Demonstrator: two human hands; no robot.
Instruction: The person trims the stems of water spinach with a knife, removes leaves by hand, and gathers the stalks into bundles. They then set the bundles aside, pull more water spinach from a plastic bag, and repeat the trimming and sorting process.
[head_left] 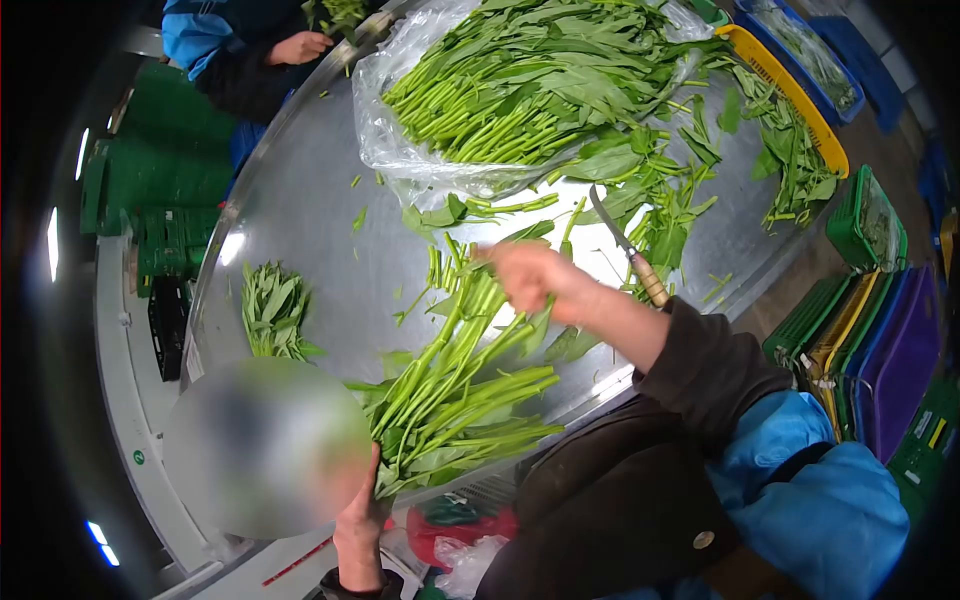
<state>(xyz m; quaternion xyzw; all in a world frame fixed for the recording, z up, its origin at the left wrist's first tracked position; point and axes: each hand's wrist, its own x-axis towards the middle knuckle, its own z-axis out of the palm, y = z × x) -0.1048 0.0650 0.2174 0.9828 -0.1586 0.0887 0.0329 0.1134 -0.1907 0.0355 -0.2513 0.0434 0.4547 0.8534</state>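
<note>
My left hand (358,512), at the bottom, is closed round the leafy end of a bunch of long green stems, which look like water spinach (440,385). The blurred round patch beside it hides part of that hand. My right hand (535,278) is slightly smeared by motion, its fingers curled in at the upper stem ends. Short cut stem pieces (437,268) lie by its fingertips. A curved knife with a wooden handle (648,280) rests on the metal table (310,200), just beyond my right forearm.
A large heap of the same greens (540,85) sits on clear plastic (375,130) at the back. A small bundle (275,308) lies at the left. A yellow basket (790,95) and stacked crates (890,350) stand right. Another person's hand (300,48) is at the upper left.
</note>
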